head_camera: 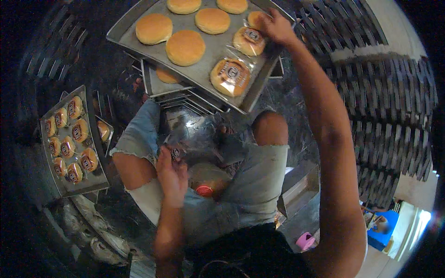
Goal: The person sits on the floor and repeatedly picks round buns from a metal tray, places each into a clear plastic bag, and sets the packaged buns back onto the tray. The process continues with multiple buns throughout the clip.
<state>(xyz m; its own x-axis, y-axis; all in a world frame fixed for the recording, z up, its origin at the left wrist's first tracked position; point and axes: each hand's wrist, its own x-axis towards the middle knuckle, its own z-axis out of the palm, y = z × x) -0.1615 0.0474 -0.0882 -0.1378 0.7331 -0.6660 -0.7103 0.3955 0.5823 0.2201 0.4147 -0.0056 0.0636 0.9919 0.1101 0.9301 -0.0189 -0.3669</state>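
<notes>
At the upper right of a metal baking tray, my right hand has its fingers around the edge of a round bun and partly covers it. Clear film shows beside this bun, but I cannot tell whether it is wrapped. Along the same side of the tray lie two buns in clear printed bags, a nearer wrapped bun and a farther wrapped bun. Several bare buns rest on the rest of the tray. Above my lap, my left hand pinches a small clear printed plastic bag.
Trays are stacked crosswise beneath, including a lower tray with a bun. Left stands a tray of wrapped buns. Dark slatted stacks line the right. A cardboard box and pink tape dispenser sit by my right leg.
</notes>
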